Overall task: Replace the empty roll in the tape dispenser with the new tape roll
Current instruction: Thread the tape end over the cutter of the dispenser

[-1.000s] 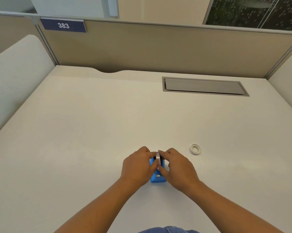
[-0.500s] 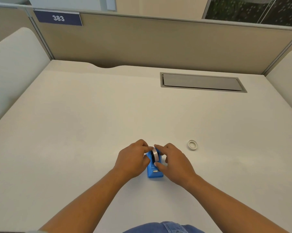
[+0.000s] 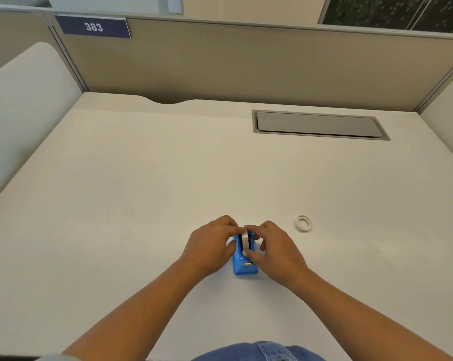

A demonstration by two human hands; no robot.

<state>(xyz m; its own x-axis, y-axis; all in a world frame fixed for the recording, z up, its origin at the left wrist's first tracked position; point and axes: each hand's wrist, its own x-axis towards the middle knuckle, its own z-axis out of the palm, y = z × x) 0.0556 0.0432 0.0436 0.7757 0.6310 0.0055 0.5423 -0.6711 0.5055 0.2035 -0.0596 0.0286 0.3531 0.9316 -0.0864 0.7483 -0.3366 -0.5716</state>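
Note:
A small blue tape dispenser [image 3: 243, 267] stands on the white desk [image 3: 142, 204], its metal cutter facing me. A new tape roll [image 3: 245, 241] sits upright in its slot. My left hand [image 3: 209, 246] grips the dispenser's left side, fingertips touching the top of the roll. My right hand [image 3: 275, 247] pinches the roll between index finger on top and thumb at its near edge. The empty white core [image 3: 303, 223] lies flat on the desk to the right, apart from both hands.
A grey cable hatch [image 3: 319, 125] is set into the desk at the back right. Beige partition walls [image 3: 246, 63] close off the back, with white side panels to left and right. A blue sign reads 383 [image 3: 93, 26].
Both hands have stayed on the dispenser. The roll now shows more between my fingers, and my right thumb has moved onto its near edge. The camera shifted slightly.

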